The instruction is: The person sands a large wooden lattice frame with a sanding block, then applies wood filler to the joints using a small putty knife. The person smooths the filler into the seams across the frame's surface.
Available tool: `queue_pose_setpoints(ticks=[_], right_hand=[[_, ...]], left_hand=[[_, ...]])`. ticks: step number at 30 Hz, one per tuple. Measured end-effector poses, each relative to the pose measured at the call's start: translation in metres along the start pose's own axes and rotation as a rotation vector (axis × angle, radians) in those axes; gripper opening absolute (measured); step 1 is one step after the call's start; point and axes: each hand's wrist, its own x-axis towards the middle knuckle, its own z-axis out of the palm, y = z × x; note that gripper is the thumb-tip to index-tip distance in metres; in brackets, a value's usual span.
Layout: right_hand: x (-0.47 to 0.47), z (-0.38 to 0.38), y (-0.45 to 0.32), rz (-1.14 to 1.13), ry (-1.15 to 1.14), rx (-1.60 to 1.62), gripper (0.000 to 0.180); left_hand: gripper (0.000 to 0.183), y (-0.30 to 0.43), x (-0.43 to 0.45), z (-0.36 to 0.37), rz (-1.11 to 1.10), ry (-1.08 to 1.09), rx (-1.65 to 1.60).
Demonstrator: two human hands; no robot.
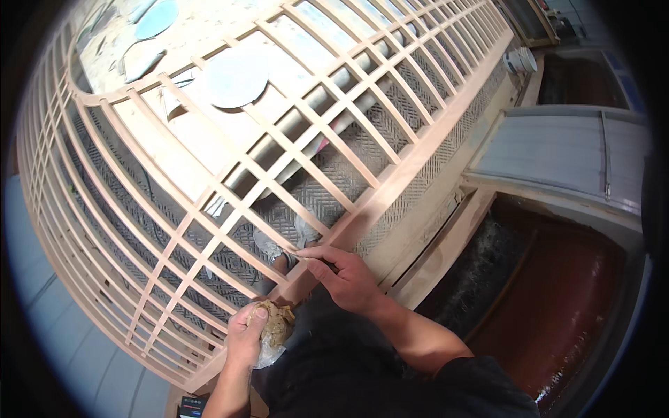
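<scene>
A large lattice frame of light wooden slats (313, 172) stands before me, its slats meeting a thick wooden rail (394, 175) on my side. My left hand (245, 332) grips a lump of tan putty-like paste (275, 324) with clear plastic film (269, 353) under it, just beside the rail. Over the rail, my right hand (342, 274) pinches a thin tool, partly hidden by the fingers, whose tip is at a slat near its joint with the rail. I cannot tell the tool's exact kind.
Beyond the lattice lie a round pale disc (238, 78) and a dusty bright surface. Patterned matting (392, 99) covers the floor below. At right are a wooden ledge (444, 251), a dark reddish glossy piece (554, 313), a pale panel (549, 151) and a white bucket (520, 60).
</scene>
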Motion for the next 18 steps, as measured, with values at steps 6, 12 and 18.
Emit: queue_pose_setpoints(ticks=[6, 12, 18], right_hand=[[0.001, -0.047, 0.001, 0.094, 0.012, 0.077, 0.026], [0.021, -0.122, 0.0, 0.04, -0.019, 0.023, 0.025], [0.026, -0.238, 0.014, 0.091, 0.051, 0.181, 0.025]], left_hand=[[0.04, 0.012, 0.02, 0.04, 0.006, -0.043, 0.029], [0.048, 0.038, 0.043, 0.118, -0.007, -0.081, 0.021], [0.051, 0.052, 0.089, 0.219, -0.029, -0.072, 0.063]])
